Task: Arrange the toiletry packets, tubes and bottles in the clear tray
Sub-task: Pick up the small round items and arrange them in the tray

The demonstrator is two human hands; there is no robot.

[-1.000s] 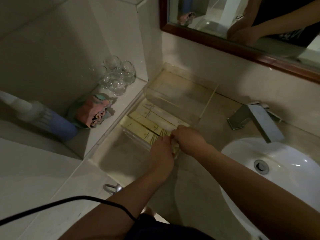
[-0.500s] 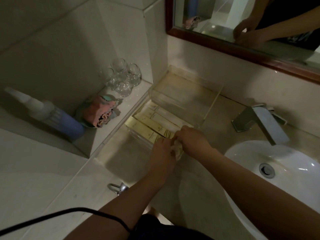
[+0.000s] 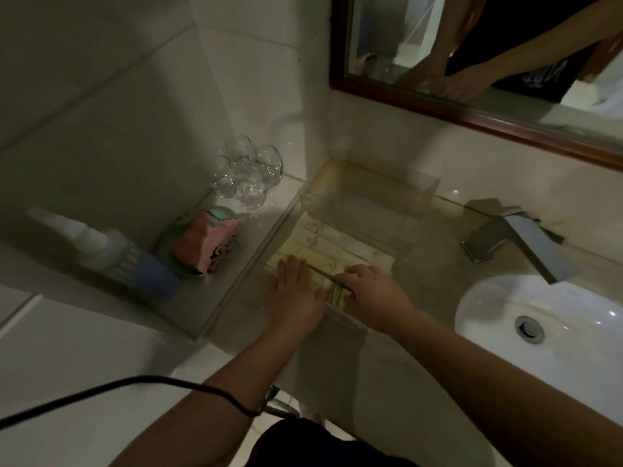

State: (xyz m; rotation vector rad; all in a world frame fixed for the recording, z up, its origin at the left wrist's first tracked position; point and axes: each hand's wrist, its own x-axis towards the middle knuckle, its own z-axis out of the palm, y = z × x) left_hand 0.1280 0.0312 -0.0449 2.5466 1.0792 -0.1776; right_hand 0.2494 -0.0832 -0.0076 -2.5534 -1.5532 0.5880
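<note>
On the white tiled ledge in the corner stands a group of clear round glasses, close together and touching each other. Just beside them, nearer the camera, a pink and teal folded cloth lies in a small greenish dish. Next to the dish a bottle with a blue body and a white cap lies on its side. On the right, a square metal faucet reaches over the white basin, which has a round metal drain. The basin sits in a beige stone counter. A mirror in a dark wooden frame hangs on the wall above. A black cable runs in from the lower left edge.
</note>
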